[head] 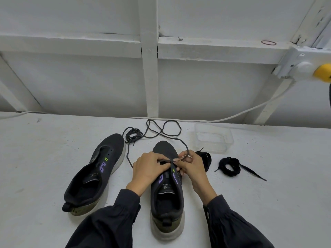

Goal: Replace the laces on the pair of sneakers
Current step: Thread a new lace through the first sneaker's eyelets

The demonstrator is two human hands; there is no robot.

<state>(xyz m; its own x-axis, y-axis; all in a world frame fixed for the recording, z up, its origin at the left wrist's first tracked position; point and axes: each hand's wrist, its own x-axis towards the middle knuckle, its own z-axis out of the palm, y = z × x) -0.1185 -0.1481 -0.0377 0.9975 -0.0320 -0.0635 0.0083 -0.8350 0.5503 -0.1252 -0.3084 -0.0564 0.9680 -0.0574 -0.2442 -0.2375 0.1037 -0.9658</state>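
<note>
Sneaker (168,199) points toe away; left hand (148,169) and right hand (192,167) fingers each pinch grey lace (187,150).

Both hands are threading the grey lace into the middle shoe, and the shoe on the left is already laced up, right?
No. The head view shows the dark knit sneaker on the left has no lace yet. The left hand and right hand do thread the thin grey lace into the middle dark sneaker.
</note>
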